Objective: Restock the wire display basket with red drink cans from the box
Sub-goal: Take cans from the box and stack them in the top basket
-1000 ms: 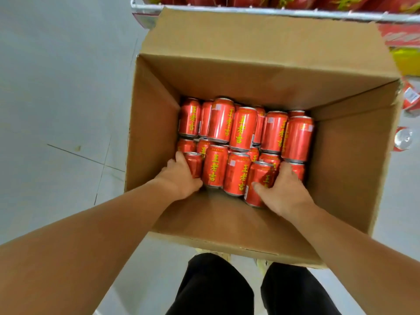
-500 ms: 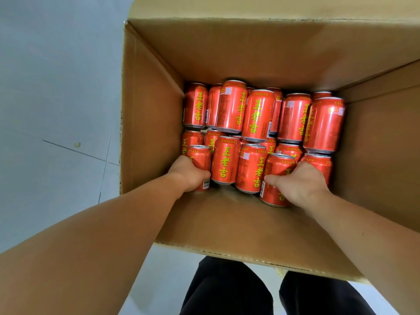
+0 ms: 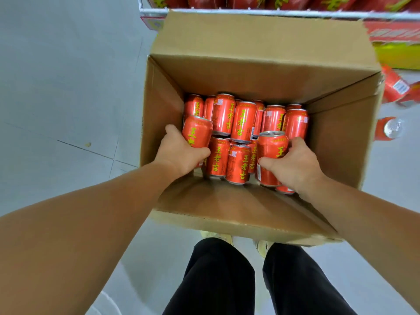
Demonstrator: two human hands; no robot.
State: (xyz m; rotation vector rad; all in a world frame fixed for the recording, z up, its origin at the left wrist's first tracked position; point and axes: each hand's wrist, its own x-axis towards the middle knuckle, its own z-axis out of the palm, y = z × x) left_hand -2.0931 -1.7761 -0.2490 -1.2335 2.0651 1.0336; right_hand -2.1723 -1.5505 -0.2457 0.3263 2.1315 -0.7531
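Inside box (image 3: 163, 105): L hand (image 3: 179, 153) grips left can (image 3: 197, 133), R hand (image 3: 293, 163) right can (image 3: 270, 147).

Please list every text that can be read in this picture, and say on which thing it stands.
"王老吉": yellow, written vertically, on the red cans in the box.
Small print and white code patches on the cans: too small to read.
Red banner below the wire basket: blurred, unreadable.

Both hands are down in the cardboard box (image 3: 163, 105): the left hand (image 3: 179, 153) grips one red can (image 3: 197, 132), the right hand (image 3: 295, 163) grips another can (image 3: 271, 151), each raised above the packed cans (image 3: 243, 119), wire basket (image 3: 272, 12) beyond
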